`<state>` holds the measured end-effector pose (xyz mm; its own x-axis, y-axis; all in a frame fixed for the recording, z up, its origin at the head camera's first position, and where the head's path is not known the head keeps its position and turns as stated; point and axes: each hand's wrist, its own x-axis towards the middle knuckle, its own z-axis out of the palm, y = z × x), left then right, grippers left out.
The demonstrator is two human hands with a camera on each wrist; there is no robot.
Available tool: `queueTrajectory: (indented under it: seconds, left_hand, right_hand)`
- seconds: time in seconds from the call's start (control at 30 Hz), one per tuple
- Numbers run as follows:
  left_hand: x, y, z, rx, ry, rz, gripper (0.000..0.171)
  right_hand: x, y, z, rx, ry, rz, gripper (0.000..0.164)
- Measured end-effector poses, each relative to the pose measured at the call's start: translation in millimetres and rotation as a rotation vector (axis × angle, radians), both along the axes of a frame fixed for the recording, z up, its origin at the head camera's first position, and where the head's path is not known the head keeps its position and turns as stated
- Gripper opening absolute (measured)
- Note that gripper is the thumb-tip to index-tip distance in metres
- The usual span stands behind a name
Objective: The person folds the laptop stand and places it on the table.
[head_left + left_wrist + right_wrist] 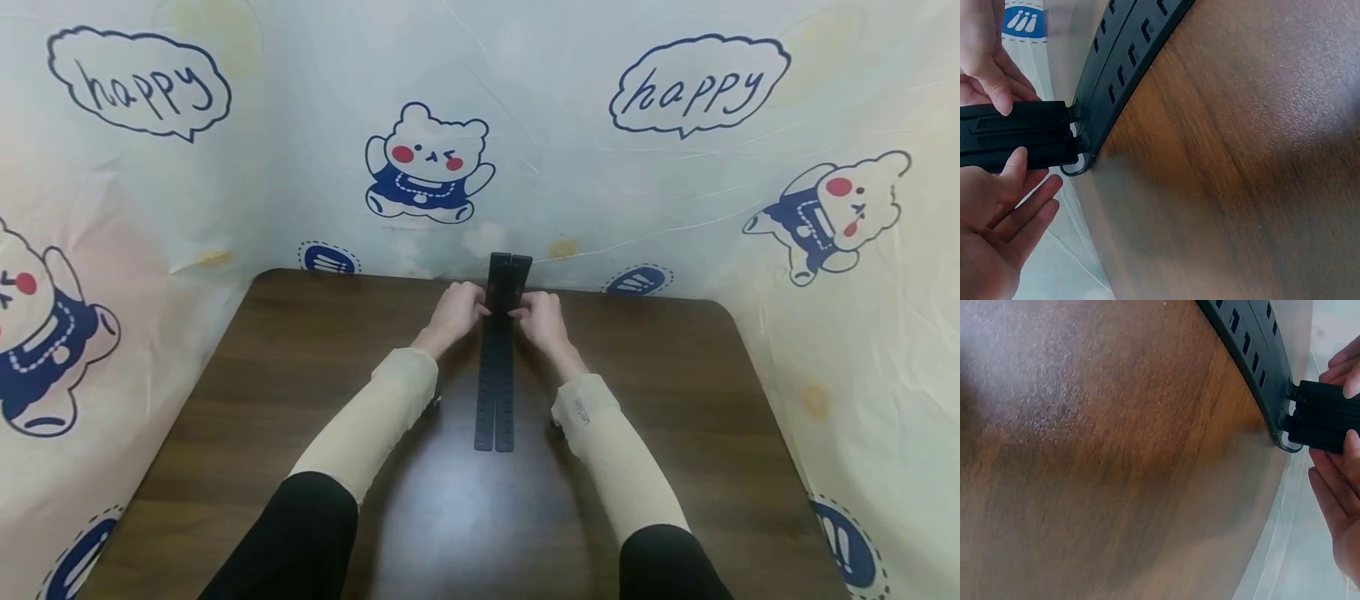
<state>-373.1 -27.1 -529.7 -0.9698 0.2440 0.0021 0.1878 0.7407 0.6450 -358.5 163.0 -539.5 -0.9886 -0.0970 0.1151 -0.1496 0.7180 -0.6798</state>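
Note:
A black folding stand [495,371] lies lengthwise on the table, made of two long slotted strips side by side. At its far end a hinged panel [1029,131] is swung up from the slotted base [1125,65]. My left hand [456,312] pinches one edge of this panel, thumb on the face and fingers behind it. On the opposite edge my right hand [542,318] pinches it the same way. The right wrist view shows the hinge joint [1291,403] close to the right hand's thumb [1352,440].
The brown wooden table [300,400] ends just beyond the stand's hinge. Behind and on both sides hangs a pale printed curtain [555,175] with cartoon bears. A bright reflection lies on the table's near part.

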Motion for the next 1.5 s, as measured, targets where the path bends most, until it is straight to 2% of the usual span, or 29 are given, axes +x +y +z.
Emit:
queueTrajectory:
  seconds: [0.17, 0.37, 0.47, 0.67, 0.73, 0.8, 0.87, 0.97, 1.03, 1.23, 1.5]
  left_hand:
    - [8.4, -4, 4.8, -0.021, -0.003, -0.013, 0.018]
    - [20.5, -7, 17.3, 0.011, -0.029, -0.032, 0.031]
    - [23.0, -13, 22.3, 0.078, -0.077, -0.043, 0.037]
    - [27.4, -27, 27.1, 0.223, -0.252, -0.028, 0.056]
    - [28.7, -29, 27.7, 0.256, -0.265, -0.026, 0.056]
    - [29.1, -30, 28.6, 0.283, -0.226, -0.027, 0.052]
    - [29.1, -30, 30.1, 0.298, -0.155, -0.032, 0.046]
    - [28.3, -29, 34.1, 0.297, -0.049, -0.053, 0.039]
    - [26.8, -28, 36.5, 0.288, -0.006, -0.064, 0.036]
    - [22.0, -21, 40.0, 0.25, 0.025, -0.05, 0.03]
    - [18.1, -16, 38.6, 0.168, 0.035, -0.055, 0.025]
  right_hand:
    - [1.5, 1, 0.1, -0.039, -0.027, 0.009, 0.016]
    - [5.3, 8, -2.0, -0.039, -0.066, 0.03, 0.021]
    - [8.3, 10, -2.5, -0.039, -0.073, 0.028, 0.023]
    - [13.9, 12, 1.7, -0.09, -0.085, 0.0, 0.024]
    - [15.5, 13, 5.1, -0.118, -0.081, -0.007, 0.025]
    - [16.9, 14, 9.8, -0.153, -0.068, -0.013, 0.027]
    - [17.9, 14, 15.4, -0.18, -0.047, -0.011, 0.028]
    - [19.0, 14, 24.1, -0.204, 0.003, -0.001, 0.028]
    - [18.6, 13, 28.6, -0.202, 0.041, 0.014, 0.026]
    - [16.4, 10, 34.7, -0.186, 0.121, 0.041, 0.02]
    - [15.0, 11, 33.8, -0.176, 0.104, 0.026, 0.016]
